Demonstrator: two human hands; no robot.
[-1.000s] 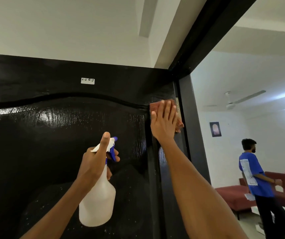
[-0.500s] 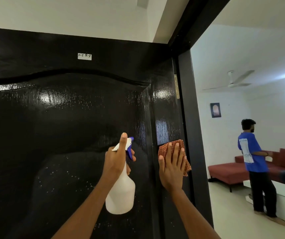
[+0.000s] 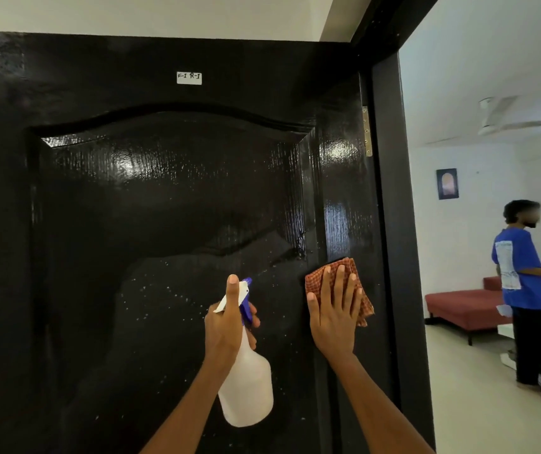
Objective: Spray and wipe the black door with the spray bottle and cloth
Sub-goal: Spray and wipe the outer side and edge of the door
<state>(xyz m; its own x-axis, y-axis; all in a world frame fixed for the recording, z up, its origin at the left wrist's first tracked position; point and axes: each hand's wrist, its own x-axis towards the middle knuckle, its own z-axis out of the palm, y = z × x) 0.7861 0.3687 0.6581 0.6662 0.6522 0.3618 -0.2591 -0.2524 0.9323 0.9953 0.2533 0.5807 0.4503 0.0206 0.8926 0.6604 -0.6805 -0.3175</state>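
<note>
The glossy black door (image 3: 164,198) fills most of the view, with spray droplets speckling its lower panel. My left hand (image 3: 226,326) grips the neck of a white spray bottle (image 3: 247,388) with a blue trigger, nozzle pointing at the door. My right hand (image 3: 333,314) presses a red checked cloth (image 3: 318,276) flat against the door's right stile with straight fingers. Most of the cloth is hidden under my palm.
A black door frame (image 3: 393,224) stands right of the cloth, with a brass hinge (image 3: 366,131) above. A white label (image 3: 189,78) is stuck near the door's top. Through the opening, a person in a blue shirt (image 3: 521,273) stands by a red sofa (image 3: 459,306).
My right hand slid the cloth down the right stile from near the top to mid-height. My left hand kept holding the bottle, and the view tilted down.
</note>
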